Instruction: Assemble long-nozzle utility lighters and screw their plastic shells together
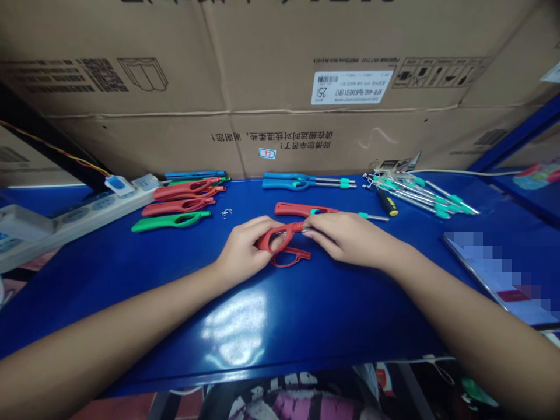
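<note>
My left hand (242, 249) is closed around a red lighter handle shell (289, 232), held just above the blue table. At the shell's narrow front end, my right hand (350, 238) pinches a thin metal tube (305, 230); most of the tube is hidden by my fingers. Below the held shell lies another red shell half (298, 257), partly covered by my left hand. Just behind both hands rests a red long-necked lighter (301, 209) with a green trigger and metal tube. Small screws (226, 213) are scattered beyond my left hand.
Red and green handle shells (172, 221) lie at left beside a white power strip (94, 210). Two blue lighters (284, 182) lie at the back. Metal tubes with green parts (431, 198) and a screwdriver (387, 202) are at right, near a tablet-like screen (490, 262). A cardboard box (175, 140) stands behind.
</note>
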`<action>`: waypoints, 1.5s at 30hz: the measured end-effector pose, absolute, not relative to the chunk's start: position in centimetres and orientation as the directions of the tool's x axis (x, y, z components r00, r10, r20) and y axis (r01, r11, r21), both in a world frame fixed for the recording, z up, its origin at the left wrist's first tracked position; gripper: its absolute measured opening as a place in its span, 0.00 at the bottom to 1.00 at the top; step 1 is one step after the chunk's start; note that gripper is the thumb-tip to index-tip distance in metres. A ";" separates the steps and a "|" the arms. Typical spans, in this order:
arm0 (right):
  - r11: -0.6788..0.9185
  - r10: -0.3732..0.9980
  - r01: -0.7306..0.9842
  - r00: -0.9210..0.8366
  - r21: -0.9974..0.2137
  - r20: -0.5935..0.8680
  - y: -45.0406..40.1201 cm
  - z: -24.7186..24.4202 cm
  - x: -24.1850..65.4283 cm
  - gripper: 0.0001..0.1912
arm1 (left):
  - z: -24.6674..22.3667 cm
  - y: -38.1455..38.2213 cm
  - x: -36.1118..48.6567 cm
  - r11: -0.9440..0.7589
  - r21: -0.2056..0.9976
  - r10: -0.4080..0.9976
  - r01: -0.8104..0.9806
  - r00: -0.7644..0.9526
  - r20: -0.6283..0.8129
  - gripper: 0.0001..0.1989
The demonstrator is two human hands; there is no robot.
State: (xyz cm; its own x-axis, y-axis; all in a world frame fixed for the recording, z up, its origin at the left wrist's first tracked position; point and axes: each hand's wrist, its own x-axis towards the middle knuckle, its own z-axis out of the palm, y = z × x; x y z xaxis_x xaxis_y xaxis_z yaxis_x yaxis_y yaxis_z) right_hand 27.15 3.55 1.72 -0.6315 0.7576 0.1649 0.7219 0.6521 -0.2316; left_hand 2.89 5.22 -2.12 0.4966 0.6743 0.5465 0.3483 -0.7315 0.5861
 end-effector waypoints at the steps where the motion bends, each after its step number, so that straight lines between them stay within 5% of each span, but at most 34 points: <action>1: 0.650 0.759 0.724 -0.628 -0.232 0.168 3.6 1.8 27.3 0.13 | -2.2 5.2 2.9 -0.726 0.589 0.681 0.354 0.489 0.546 0.05; 14: 0.716 0.694 0.685 -0.681 -0.131 0.234 3.8 1.6 27.4 0.13 | -2.2 5.3 2.9 -0.705 0.611 0.699 0.359 0.498 0.513 0.04; 45: 0.688 0.724 0.711 -0.656 -0.148 0.214 3.4 1.8 27.3 0.11 | -2.0 5.1 3.0 -0.757 0.545 0.651 0.361 0.488 0.581 0.02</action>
State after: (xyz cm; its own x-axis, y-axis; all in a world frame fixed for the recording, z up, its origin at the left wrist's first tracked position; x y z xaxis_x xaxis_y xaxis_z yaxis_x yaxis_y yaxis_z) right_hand 27.26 3.42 1.78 -0.6559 0.7240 0.2136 0.7109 0.6876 -0.1479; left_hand 3.00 5.06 -2.04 0.4875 0.6513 0.5815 0.3615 -0.7568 0.5446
